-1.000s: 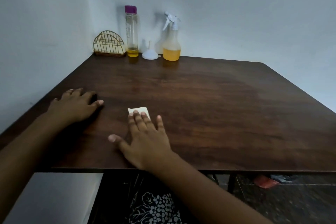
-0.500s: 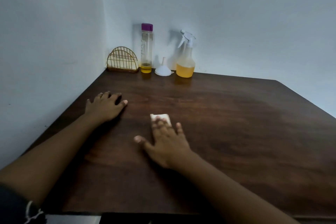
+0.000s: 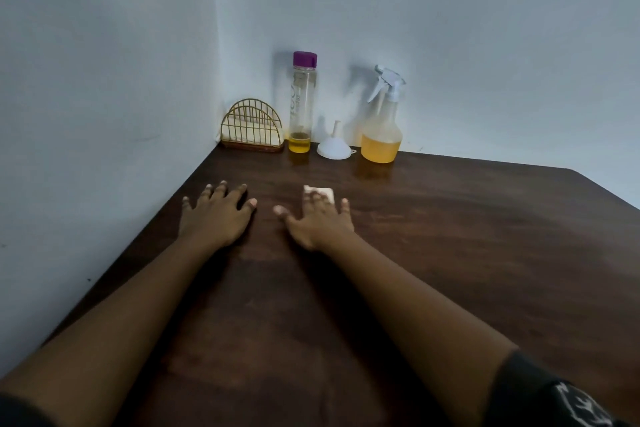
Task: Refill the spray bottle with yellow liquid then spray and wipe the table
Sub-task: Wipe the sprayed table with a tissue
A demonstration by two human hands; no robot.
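The right hand (image 3: 318, 222) lies flat, its straight fingers pressing a small white folded cloth (image 3: 322, 191) onto the dark brown wooden tabletop (image 3: 450, 253). The left hand (image 3: 216, 211) rests flat and spread out just beside it, holding nothing. To wipe well, push down firmly and slide the cloth in long rows. The clear plastic spray bottle with yellow liquid (image 3: 381, 139) stands at the back by the wall, beside a white funnel (image 3: 334, 148).

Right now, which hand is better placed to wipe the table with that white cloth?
The right hand. Its straight fingers lie on the white cloth, pressing it to the table. The left hand rests flat on bare wood, apart from the cloth.
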